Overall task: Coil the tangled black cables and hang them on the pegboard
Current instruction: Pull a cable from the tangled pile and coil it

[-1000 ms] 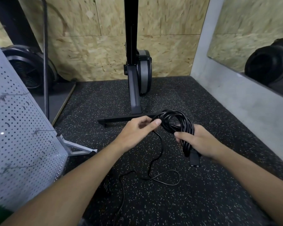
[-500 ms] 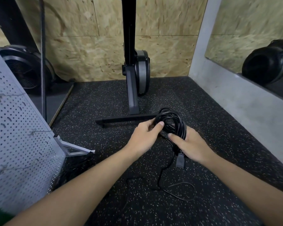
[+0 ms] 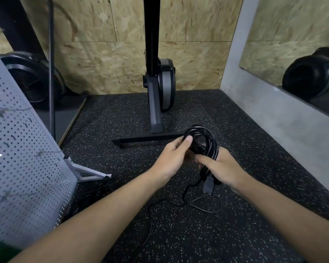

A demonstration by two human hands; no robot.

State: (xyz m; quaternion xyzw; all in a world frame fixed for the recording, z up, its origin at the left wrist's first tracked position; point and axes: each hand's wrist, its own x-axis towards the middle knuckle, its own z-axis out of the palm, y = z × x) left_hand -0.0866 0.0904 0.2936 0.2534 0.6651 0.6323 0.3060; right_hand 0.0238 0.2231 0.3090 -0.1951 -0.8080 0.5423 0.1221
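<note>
We see a black speckled rubber floor (image 3: 179, 240) filling most of the view, w/ an OSB wall (image 3: 103, 63) at the back and a grey concrete wall (image 3: 273, 122) on the right carrying a mirror (image 3: 285, 35). The perforated grey pegboard (image 3: 23, 168) stands at far left, leaning, on a metal foot, well apart from the hands. A black upright exercise machine (image 3: 156, 103) sits centre-back, and its base bar (image 3: 146, 138) runs just behind the hands. A black fan wheel (image 3: 30, 80) is back-left. Both forearms reach in from the bottom edge. The left hand (image 3: 171, 158) grips the coil's left side, thumb on top, fingers curled under. The right hand (image 3: 224, 168) is wrapped round the lower right strands. The black cable coil (image 3: 207, 141) is held above the floor between both hands, approx. centre-right of the view. Its plug (image 3: 208, 185) hangs just below the right hand. A loose tail (image 3: 207, 205) loops on the floor under the hands and trails toward bottom-left.
</note>
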